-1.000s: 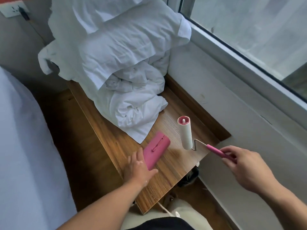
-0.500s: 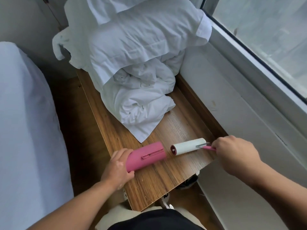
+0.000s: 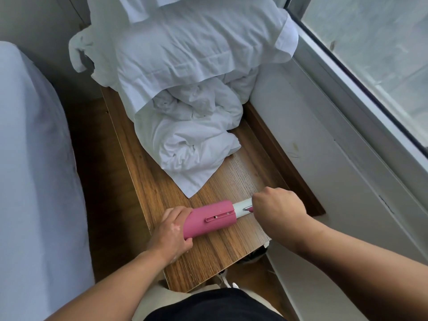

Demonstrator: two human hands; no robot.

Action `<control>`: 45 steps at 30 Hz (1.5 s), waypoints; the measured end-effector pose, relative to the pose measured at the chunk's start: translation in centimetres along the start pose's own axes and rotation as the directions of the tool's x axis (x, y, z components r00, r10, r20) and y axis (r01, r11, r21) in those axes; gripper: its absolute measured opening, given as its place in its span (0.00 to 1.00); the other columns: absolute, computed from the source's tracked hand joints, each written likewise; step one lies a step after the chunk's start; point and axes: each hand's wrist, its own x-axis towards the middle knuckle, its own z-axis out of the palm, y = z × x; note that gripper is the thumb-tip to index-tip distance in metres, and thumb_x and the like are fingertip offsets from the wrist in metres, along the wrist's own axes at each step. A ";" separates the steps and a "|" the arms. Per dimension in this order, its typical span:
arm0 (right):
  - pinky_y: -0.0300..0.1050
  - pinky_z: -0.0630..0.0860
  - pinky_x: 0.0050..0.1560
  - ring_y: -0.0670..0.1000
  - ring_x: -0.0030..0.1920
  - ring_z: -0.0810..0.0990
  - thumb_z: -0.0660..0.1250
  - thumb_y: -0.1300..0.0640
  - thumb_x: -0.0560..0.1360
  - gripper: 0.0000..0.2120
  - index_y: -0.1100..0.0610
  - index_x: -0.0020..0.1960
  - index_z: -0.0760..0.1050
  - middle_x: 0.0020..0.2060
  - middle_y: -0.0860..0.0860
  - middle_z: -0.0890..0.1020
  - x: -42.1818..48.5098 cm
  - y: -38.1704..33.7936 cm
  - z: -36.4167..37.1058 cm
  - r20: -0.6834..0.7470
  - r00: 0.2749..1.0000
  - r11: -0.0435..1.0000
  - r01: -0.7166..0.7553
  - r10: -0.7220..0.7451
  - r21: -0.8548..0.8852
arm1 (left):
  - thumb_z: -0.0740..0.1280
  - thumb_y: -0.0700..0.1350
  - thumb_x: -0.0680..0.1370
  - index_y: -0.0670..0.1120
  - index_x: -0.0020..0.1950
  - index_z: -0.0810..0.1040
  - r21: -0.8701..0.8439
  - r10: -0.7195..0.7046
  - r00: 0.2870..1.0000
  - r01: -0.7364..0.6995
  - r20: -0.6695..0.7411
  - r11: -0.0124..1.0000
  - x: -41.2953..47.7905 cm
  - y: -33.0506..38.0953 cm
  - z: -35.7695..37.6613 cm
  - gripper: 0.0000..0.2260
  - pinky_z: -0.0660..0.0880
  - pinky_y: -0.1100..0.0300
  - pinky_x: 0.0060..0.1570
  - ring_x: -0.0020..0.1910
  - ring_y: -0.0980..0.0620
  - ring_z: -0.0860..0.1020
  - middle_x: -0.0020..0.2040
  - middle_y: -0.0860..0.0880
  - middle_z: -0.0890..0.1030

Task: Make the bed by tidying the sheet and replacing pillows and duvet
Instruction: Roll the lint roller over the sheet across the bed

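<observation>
My left hand (image 3: 172, 230) grips the closed end of a pink tubular cover (image 3: 209, 221) lying on the wooden side table (image 3: 220, 251). My right hand (image 3: 278, 208) is closed on the handle of a white lint roller (image 3: 243, 206), most of whose roll sits inside the cover. Behind them a white pillow (image 3: 192, 49) rests on a crumpled white duvet (image 3: 190, 135) piled at the far end of the table. The bed (image 3: 34, 181), with its pale sheet, runs along the left.
A white wall ledge (image 3: 324, 158) and a window (image 3: 375, 54) border the table on the right. A narrow strip of dark wooden floor (image 3: 97, 170) separates bed and table. Shoes show below the table's near edge (image 3: 252, 258).
The roller went from upright to lying flat, and its roll has slid into the pink cover. My left hand went from touching the cover to gripping its end.
</observation>
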 end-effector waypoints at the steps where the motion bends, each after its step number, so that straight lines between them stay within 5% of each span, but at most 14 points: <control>1: 0.43 0.72 0.36 0.47 0.35 0.73 0.66 0.50 0.81 0.05 0.51 0.49 0.75 0.36 0.46 0.71 0.4 0.2 -0.1 0.004 1.000 1.000 0.018 -0.018 0.007 | 0.76 0.53 0.71 0.53 0.76 0.65 -0.005 -0.004 1.000 0.004 0.015 1.000 0.2 -0.1 0.2 0.36 0.70 0.54 0.71 0.69 0.57 0.63 0.70 0.56 0.67; 6: 0.39 0.80 0.40 0.45 0.38 0.79 0.70 0.55 0.78 0.02 0.49 0.51 0.81 0.39 0.43 0.79 1.5 2.4 -0.4 -0.024 0.996 0.968 0.093 -0.089 0.233 | 0.75 0.53 0.72 0.53 0.77 0.64 0.013 -0.006 0.999 0.005 0.047 1.000 1.2 -0.4 0.5 0.36 0.68 0.55 0.72 0.70 0.56 0.64 0.71 0.56 0.66; 10: 0.30 0.77 0.41 0.35 0.44 0.80 0.73 0.52 0.77 0.06 0.47 0.54 0.82 0.41 0.34 0.79 1.0 4.3 0.7 -0.175 0.977 0.820 0.198 -0.121 0.536 | 0.73 0.53 0.73 0.55 0.78 0.62 0.015 -0.033 0.997 0.032 0.068 0.999 1.5 -0.3 0.5 0.36 0.70 0.53 0.71 0.71 0.55 0.64 0.72 0.56 0.64; 21: 0.44 0.81 0.47 0.42 0.47 0.83 0.66 0.47 0.79 0.09 0.49 0.54 0.82 0.45 0.40 0.85 2.0 2.5 2.8 -0.325 0.926 0.724 0.357 -0.192 0.590 | 0.74 0.53 0.74 0.58 0.80 0.60 -0.053 -0.098 0.990 0.103 0.099 0.993 1.5 -1.0 0.7 0.38 0.68 0.56 0.73 0.69 0.54 0.68 0.72 0.58 0.63; 29: 0.44 0.80 0.47 0.42 0.46 0.82 0.68 0.49 0.80 0.06 0.48 0.53 0.82 0.44 0.41 0.85 3.1 -0.2 2.5 -0.317 0.913 0.708 0.401 -0.257 0.582 | 0.75 0.52 0.74 0.60 0.80 0.60 -0.091 -0.119 0.986 0.130 0.116 0.987 1.6 -0.7 0.7 0.38 0.69 0.58 0.70 0.69 0.53 0.69 0.73 0.59 0.61; 35: 0.30 0.72 0.43 0.37 0.42 0.80 0.69 0.51 0.79 0.05 0.49 0.52 0.82 0.41 0.39 0.84 3.7 -2.9 1.6 -0.346 0.882 0.673 0.468 -0.318 0.573 | 0.76 0.50 0.74 0.62 0.78 0.61 -0.145 -0.121 0.984 0.139 0.127 0.980 1.7 -0.9 0.8 0.37 0.68 0.59 0.69 0.67 0.53 0.68 0.72 0.60 0.61; 45: 0.42 0.79 0.47 0.40 0.39 0.84 0.70 0.51 0.78 0.05 0.51 0.45 0.81 0.37 0.43 0.85 4.6 -4.2 2.0 -0.332 0.902 0.630 0.431 -0.276 0.646 | 0.77 0.49 0.72 0.64 0.75 0.63 -0.168 -0.089 0.984 0.115 0.155 0.979 2.2 -1.0 0.6 0.37 0.72 0.53 0.68 0.65 0.53 0.71 0.69 0.63 0.63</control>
